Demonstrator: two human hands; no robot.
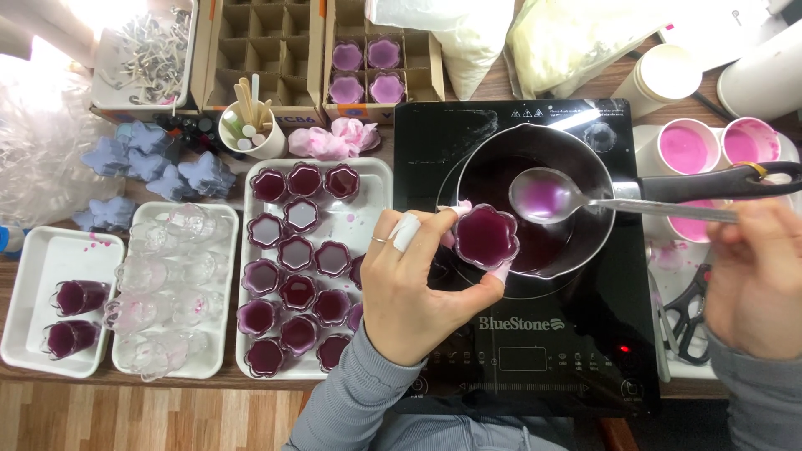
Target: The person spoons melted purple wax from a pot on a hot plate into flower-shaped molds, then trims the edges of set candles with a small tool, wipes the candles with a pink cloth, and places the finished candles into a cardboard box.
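My left hand holds a small flower-shaped clear cup full of dark purple liquid over the rim of a black saucepan. Tape wraps one finger. My right hand grips the handle of a metal spoon. The spoon's bowl holds a little pink liquid above the pan, just right of the cup. The pan sits on a black induction cooktop and holds dark purple liquid.
A white tray of several filled purple cups lies left of the cooktop. Further left are a tray of empty clear cups and a tray with two filled ones. Paper cups of pink liquid and black scissors sit right. Cardboard boxes line the back.
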